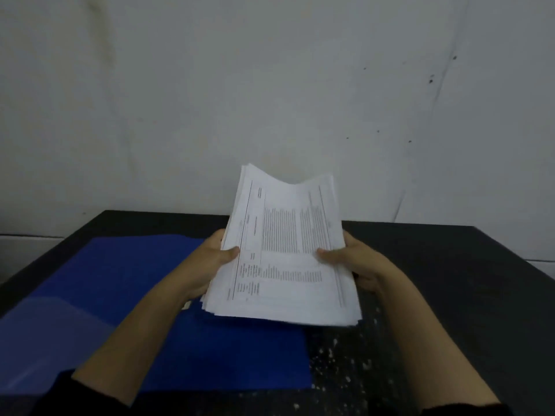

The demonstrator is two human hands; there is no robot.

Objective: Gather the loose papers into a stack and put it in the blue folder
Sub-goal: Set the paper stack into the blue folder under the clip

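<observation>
A stack of papers (285, 253), white sheets printed with tables and lines of small text too blurred to read, is held in the air in front of the person, tilted with its far edge raised. The far edge sags in the middle, forming a shallow dip between the two top corners. The near edges are fanned and uneven, so the sheets are not squared up yet.

The left hand (210, 259) grips the left side of the stack, thumb on top and fingers hidden underneath. The right hand (354, 262) grips the right side the same way, thumb pressed on the top sheet. Both hands are closed on the paper.

The stack looks light but floppy, and loose sheets would probably slide against each other. Holding it at both long sides, as here, seems the safest way to keep it together; pinching one corner would likely let it droop and spill.

Below and to the left, a blue folder (150, 295) lies open and flat on a dark table (450, 280), with a paler, see-through flap at its near left. The stack overlaps the folder's right part in this view. A plain white wall stands behind.
</observation>
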